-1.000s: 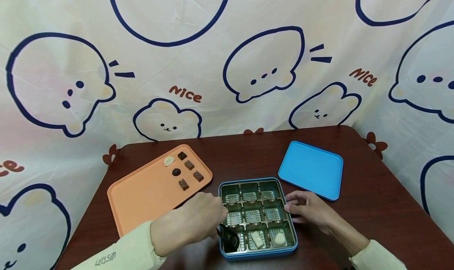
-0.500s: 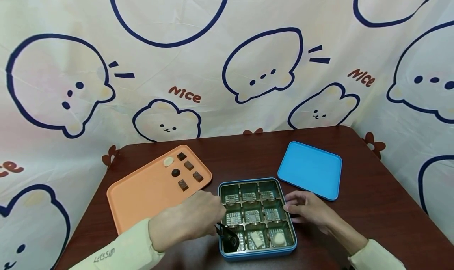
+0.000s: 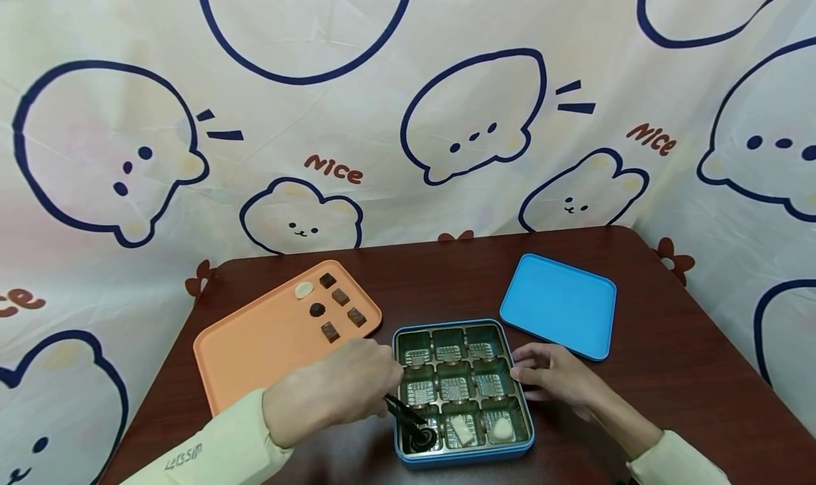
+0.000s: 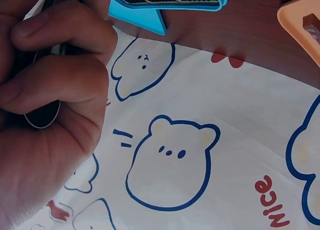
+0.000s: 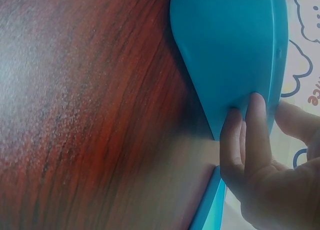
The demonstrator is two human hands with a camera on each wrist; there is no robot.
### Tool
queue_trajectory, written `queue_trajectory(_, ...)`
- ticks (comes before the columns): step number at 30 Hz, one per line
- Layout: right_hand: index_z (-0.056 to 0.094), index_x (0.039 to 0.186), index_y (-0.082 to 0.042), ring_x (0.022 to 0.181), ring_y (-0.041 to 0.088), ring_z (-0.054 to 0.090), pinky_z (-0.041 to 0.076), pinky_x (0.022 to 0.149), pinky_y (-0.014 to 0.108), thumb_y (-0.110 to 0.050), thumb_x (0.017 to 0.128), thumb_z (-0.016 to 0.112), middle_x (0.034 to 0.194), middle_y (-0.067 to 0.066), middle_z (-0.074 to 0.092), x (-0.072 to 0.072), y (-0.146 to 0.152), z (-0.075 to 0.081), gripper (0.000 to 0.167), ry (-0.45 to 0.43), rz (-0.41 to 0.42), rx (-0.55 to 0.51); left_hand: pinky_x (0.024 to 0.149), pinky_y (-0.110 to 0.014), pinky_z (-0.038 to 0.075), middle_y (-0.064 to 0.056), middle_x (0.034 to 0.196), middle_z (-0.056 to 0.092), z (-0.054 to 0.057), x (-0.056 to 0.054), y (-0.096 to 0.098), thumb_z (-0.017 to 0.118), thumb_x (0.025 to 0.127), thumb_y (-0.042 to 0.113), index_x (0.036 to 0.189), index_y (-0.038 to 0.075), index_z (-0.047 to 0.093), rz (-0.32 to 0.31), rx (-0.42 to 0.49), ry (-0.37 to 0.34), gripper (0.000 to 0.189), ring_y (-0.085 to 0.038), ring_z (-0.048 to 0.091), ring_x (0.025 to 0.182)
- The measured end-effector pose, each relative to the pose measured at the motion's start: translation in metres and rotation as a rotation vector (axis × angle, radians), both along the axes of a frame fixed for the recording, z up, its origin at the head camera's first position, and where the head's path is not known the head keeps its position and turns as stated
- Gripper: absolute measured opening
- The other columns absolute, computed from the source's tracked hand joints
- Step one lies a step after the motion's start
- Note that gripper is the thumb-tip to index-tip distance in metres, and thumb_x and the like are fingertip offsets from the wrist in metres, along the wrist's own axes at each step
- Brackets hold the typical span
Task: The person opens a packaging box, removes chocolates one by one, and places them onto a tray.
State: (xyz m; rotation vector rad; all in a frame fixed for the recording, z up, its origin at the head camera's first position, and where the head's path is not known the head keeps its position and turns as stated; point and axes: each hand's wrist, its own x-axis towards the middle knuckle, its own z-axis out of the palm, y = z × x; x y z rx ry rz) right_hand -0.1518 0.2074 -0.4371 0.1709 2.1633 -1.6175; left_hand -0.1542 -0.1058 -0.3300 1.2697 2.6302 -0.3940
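A pair of black tongs (image 3: 406,410) is gripped in my left hand (image 3: 347,380), with curled fingers around its handle in the left wrist view. The tongs' tip reaches into the near-left compartment of a blue tin (image 3: 468,458) with a gold divided insert. A dark round chocolate (image 3: 423,439) lies there, at the tip; whether they touch I cannot tell. Two pale chocolates, one irregular (image 3: 462,430) and one round (image 3: 502,429), occupy the other two near compartments. With fairly straight fingers, my right hand (image 3: 557,377) touches the tin's right side wall (image 5: 230,54).
An orange tray (image 3: 255,350) at the left carries several brown chocolates (image 3: 340,297) and a white one (image 3: 304,289). At the back right lies a blue lid (image 3: 561,304) on the dark wooden table (image 3: 433,287). A printed cloth hangs behind.
The tongs' tip has drawn up and back a little from the near-left compartment, and the round chocolate shows more there. My left hand has risen slightly leftward. The right hand stays still.
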Motion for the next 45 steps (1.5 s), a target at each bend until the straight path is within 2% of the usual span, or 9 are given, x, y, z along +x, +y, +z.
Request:
queue_trajectory(9, 0.052, 0.133, 0.008, 0.092, 0.020, 0.066, 0.059, 0.077, 0.041, -0.011, 0.094, 0.068, 0.112, 0.018, 0.060, -0.001, 0.000, -0.002, 0.046, -0.005, -0.007, 0.003, 0.045, -0.020, 0.037, 0.011, 0.057, 0.050, -0.004, -0.003, 0.001, 0.087, 0.076, 0.038, 0.062, 0.021, 0.062, 0.000, 0.021, -0.063, 0.033, -0.004, 0.043, 0.047)
queue_trajectory(15, 0.052, 0.133, 0.008, 0.092, 0.020, 0.066, 0.059, 0.077, 0.042, -0.011, 0.094, 0.068, 0.113, 0.018, 0.060, -0.002, 0.000, -0.002, 0.046, -0.008, -0.009, 0.002, 0.045, -0.021, 0.036, 0.010, 0.057, 0.048, -0.006, -0.002, 0.003, 0.087, 0.075, 0.040, 0.065, 0.020, 0.063, -0.005, 0.006, -0.035, 0.033, -0.005, 0.042, 0.047)
queue_trajectory(18, 0.053, 0.132, 0.008, 0.092, 0.020, 0.066, 0.059, 0.077, 0.042, -0.012, 0.094, 0.069, 0.113, 0.018, 0.060, -0.002, 0.000, -0.002, 0.046, -0.007, -0.013, 0.005, 0.045, -0.022, 0.035, 0.010, 0.057, 0.047, -0.007, -0.001, 0.003, 0.086, 0.075, 0.041, 0.067, 0.020, 0.064, -0.036, -0.001, -0.005, 0.031, -0.004, 0.041, 0.047)
queue_trajectory(22, 0.051, 0.133, 0.008, 0.093, 0.020, 0.066, 0.059, 0.078, 0.041, -0.012, 0.094, 0.068, 0.112, 0.018, 0.060, -0.001, 0.002, -0.002, 0.047, -0.003, 0.012, -0.011, 0.045, -0.021, 0.033, 0.011, 0.055, 0.043, -0.006, -0.001, 0.003, 0.085, 0.077, 0.042, 0.063, 0.020, 0.059, -0.080, 0.005, 0.033, 0.036, -0.003, 0.036, 0.047)
queue_trajectory(25, 0.049, 0.134, 0.009, 0.094, 0.020, 0.066, 0.058, 0.079, 0.041, -0.013, 0.095, 0.068, 0.112, 0.018, 0.060, -0.001, 0.004, -0.002, 0.049, 0.004, 0.036, -0.027, 0.045, -0.020, 0.034, 0.011, 0.056, 0.043, -0.005, -0.001, 0.002, 0.084, 0.077, 0.041, 0.062, 0.020, 0.057, -0.089, 0.010, 0.034, 0.038, -0.004, 0.036, 0.047)
queue_trajectory(32, 0.050, 0.134, 0.009, 0.094, 0.020, 0.066, 0.058, 0.080, 0.041, -0.013, 0.095, 0.068, 0.112, 0.017, 0.060, 0.000, 0.004, -0.002, 0.049, 0.002, 0.033, -0.032, 0.051, -0.020, 0.043, 0.011, 0.064, 0.057, 0.003, -0.004, 0.001, 0.084, 0.079, 0.036, 0.070, 0.021, 0.070, -0.025, 0.024, -0.054, 0.022, -0.004, 0.052, 0.054)
queue_trajectory(45, 0.050, 0.133, 0.009, 0.093, 0.020, 0.066, 0.058, 0.079, 0.041, -0.012, 0.094, 0.068, 0.113, 0.019, 0.059, 0.000, 0.003, -0.001, 0.048, 0.008, 0.019, -0.021, 0.051, -0.024, 0.043, 0.006, 0.065, 0.056, 0.025, -0.005, -0.003, 0.086, 0.077, 0.035, 0.071, 0.018, 0.068, 0.084, 0.042, -0.054, 0.026, -0.008, 0.052, 0.058)
